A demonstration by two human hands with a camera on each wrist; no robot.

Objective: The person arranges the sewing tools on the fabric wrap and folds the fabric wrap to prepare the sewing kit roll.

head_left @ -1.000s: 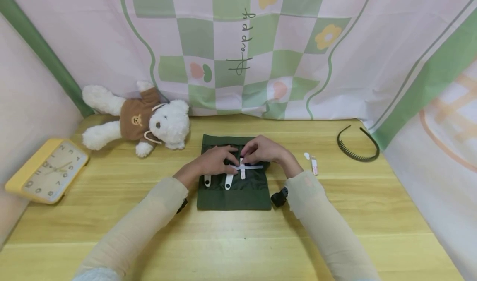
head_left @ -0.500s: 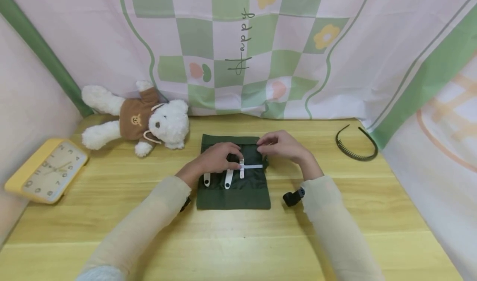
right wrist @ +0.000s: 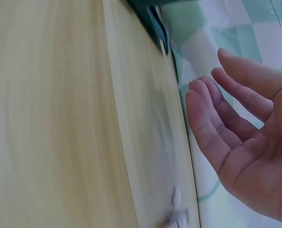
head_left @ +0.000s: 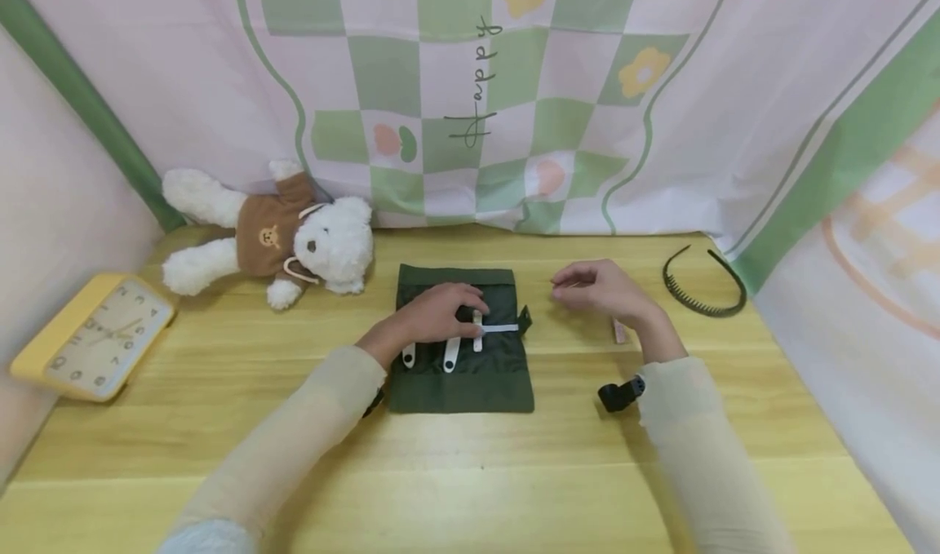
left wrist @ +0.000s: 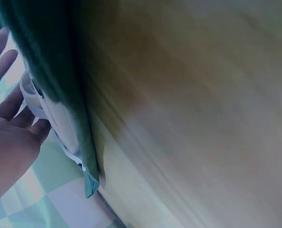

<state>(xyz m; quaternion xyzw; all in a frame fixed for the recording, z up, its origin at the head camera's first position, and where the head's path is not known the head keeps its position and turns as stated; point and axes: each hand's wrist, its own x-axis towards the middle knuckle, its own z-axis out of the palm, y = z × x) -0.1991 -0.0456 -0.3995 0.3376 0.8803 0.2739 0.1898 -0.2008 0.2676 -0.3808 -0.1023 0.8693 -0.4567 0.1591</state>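
Observation:
A dark green fabric case (head_left: 461, 392) lies spread on the wooden table (head_left: 470, 480). My left hand (head_left: 437, 312) rests over its upper part with relaxed fingers, thumb at a white elastic strap (head_left: 501, 328). Under that strap sits a slim white piece (head_left: 478, 343) that looks like a nail clipper. Two white-handled tools (head_left: 450, 355) with dark dots lie further left, their upper ends hidden by the hand. To the right of the case, my right hand (head_left: 604, 290) hovers with loosely bent fingers, nothing in it. Below it shows part of a small pinkish-white piece (head_left: 620, 331).
A white plush dog (head_left: 268, 232) in a brown top lies at the back left, beside a yellow clock (head_left: 95, 338). At the back right is a black toothed headband (head_left: 705, 303). A checked curtain (head_left: 455, 73) hangs along the rear edge.
My right hand has left the white piece at the strap and moved right, off the case, partly covering the small piece on the table. The left hand has shifted slightly right.

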